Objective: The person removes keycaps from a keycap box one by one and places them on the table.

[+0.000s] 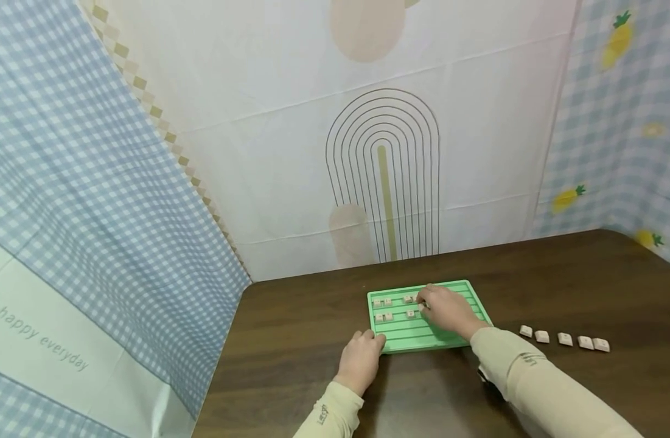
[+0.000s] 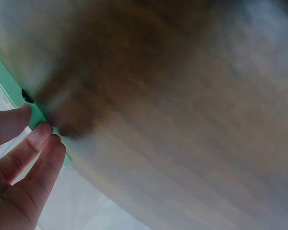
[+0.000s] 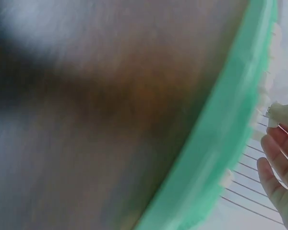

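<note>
A light green tray [image 1: 406, 344] with raised ridges lies on the dark wooden table, holding several small white keycaps [image 1: 388, 317] in two rows at its left and middle. My left hand [image 1: 360, 360] grips the tray's near left corner, thumb and fingertips pinching the green rim [image 2: 36, 117] in the left wrist view. Over the middle of the tray, my right hand [image 1: 448, 311] pinches a small white keycap [image 3: 272, 123] between thumb and fingertip. Its other fingers are spread loosely in the right wrist view. The hand hides part of the tray's right half.
To the right of the tray, several loose white keycaps [image 1: 565, 339] lie in a line on the table [image 1: 291, 328]. Behind the table hangs a pale patterned cloth [image 1: 280, 182], with blue checked curtains [image 1: 121, 201] at both sides.
</note>
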Demonstrator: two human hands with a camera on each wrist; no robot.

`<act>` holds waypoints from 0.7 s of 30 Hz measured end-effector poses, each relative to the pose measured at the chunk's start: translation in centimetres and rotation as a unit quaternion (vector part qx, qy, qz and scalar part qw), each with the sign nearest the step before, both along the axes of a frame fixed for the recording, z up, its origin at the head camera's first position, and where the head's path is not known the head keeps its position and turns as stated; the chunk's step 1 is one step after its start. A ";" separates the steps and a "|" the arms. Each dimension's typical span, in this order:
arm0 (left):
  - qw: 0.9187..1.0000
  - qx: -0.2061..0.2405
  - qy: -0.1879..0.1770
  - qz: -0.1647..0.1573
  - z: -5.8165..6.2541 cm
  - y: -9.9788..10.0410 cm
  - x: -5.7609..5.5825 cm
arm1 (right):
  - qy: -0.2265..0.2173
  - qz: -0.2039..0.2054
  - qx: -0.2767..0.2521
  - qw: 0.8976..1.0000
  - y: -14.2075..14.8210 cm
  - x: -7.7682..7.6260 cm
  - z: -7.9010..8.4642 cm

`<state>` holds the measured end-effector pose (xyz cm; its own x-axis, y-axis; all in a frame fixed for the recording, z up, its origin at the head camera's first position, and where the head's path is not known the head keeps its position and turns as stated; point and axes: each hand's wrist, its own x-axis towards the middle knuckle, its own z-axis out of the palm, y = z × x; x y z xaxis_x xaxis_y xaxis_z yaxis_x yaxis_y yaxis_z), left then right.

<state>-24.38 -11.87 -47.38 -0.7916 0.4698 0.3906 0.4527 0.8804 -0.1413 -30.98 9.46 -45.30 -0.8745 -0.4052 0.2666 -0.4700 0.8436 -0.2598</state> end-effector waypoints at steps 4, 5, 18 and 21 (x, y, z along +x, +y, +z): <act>1.000 0.010 -0.010 -0.001 -0.2 0.0 0.1 | 0.012 0.005 -0.006 1.000 1.8 1.2 1.5; 1.000 0.013 -0.009 -0.001 -0.2 -0.1 0.1 | 0.017 0.002 -0.006 1.000 2.2 1.5 1.8; 1.000 0.024 -0.013 -0.012 -0.2 0.0 0.0 | 0.036 -0.037 0.035 0.998 11.6 7.7 2.7; 0.999 0.026 -0.019 -0.013 -0.1 0.0 0.1 | 0.011 -0.056 0.049 0.997 13.9 9.0 1.4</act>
